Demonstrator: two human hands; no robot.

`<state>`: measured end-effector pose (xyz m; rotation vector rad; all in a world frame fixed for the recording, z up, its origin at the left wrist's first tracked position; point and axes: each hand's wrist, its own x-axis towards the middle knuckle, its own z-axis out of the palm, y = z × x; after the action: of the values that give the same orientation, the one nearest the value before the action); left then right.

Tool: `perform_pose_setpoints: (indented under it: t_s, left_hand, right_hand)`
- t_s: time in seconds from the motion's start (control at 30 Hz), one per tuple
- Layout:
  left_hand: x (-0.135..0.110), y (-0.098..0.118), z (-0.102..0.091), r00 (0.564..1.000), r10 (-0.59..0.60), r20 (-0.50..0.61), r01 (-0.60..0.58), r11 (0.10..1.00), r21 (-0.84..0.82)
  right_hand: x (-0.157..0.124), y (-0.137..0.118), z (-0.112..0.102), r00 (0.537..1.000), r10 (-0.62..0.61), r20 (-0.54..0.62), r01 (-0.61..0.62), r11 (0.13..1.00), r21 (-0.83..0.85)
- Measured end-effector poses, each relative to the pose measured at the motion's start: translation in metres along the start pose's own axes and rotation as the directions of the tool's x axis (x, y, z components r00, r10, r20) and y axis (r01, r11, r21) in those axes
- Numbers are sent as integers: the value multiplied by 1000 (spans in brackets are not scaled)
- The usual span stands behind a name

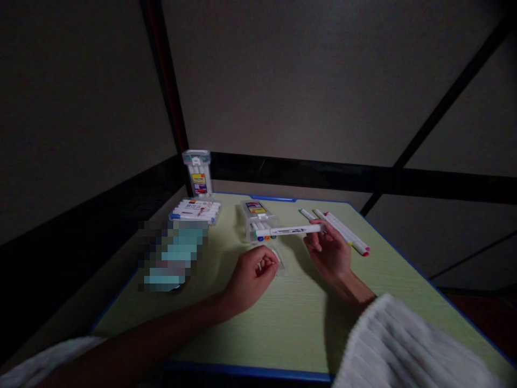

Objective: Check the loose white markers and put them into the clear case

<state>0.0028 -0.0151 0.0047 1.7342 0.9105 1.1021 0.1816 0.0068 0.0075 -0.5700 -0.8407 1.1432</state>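
one marker (pixel 297 230) sits level in your right hand (pixel 329 253), pinched at its right end between thumb and fingertips. its other end is at the mouth of the clear case (pixel 252 215), right by the coloured caps packed inside. whether it touches them i cannot tell. to handle it well, i judge you should keep the barrel in line with the case's length and hold it lightly, so it doesn't jam against its neighbours.

your left hand (pixel 250 276) rests on the table (pixel 283 323) just below the case, fingers curled in. beside them lies what looks like a clear lid (pixel 279 258). i cannot tell if you grip it or only touch it. bracing the case with that hand would likely help.

several loose markers (pixel 343 230) lie beyond your right hand. further left are a flat box (pixel 196 210) of markers and an upright pack (pixel 197 173) at the table's far edge.
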Motion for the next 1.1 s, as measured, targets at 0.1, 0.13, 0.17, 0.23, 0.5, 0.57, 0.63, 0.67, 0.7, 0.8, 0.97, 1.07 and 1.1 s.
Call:
perform_pose_setpoints:
  t_s: [0.1,0.13,0.17,0.23,0.5,0.57,0.63,0.67,0.7,0.8,0.97,1.07,1.1]
  left_hand:
    - [0,0,0,1000,-8,8,8,1000,-4]
    - [0,0,0,1000,-11,10,11,1000,-5]
    - [0,0,0,1000,-10,12,10,1000,-6]
    - [0,-1,0,1000,-1,16,1,1000,-7]
    - [0,1,0,1000,12,25,-13,1000,1]
    - [0,2,0,999,8,31,-8,1000,-5]
    - [0,3,0,1000,-1,30,2,1000,-10]
    - [0,3,0,1000,-7,26,8,1000,-11]
    - [1,3,0,1000,-12,17,12,1000,-12]
    - [1,3,-1,999,-24,-38,23,1000,-11]
    - [2,3,-2,996,-33,-82,31,999,-26]
    - [2,3,-1,996,-29,-80,27,999,-29]
    - [2,2,-1,996,-28,-88,25,999,-38]
  right_hand:
    - [-1,1,0,1000,-13,12,14,998,-54]
    - [-1,1,0,1000,-16,16,17,997,-71]
    - [-1,2,1,1000,-19,22,21,996,-88]
    - [-2,1,3,999,-24,34,28,992,-125]
    - [-7,0,8,997,4,76,12,976,-217]
    - [-8,-1,9,995,10,102,13,976,-218]
    - [-8,-2,10,990,17,140,14,977,-213]
    - [-8,-2,11,987,21,158,12,978,-209]
    - [-9,-2,11,985,27,172,10,978,-207]
    - [-9,-2,12,979,46,198,-3,978,-211]
    - [-12,0,13,970,87,227,-34,973,-227]
    - [-14,1,14,962,109,251,-44,967,-250]
    - [-15,2,14,958,115,263,-44,964,-260]
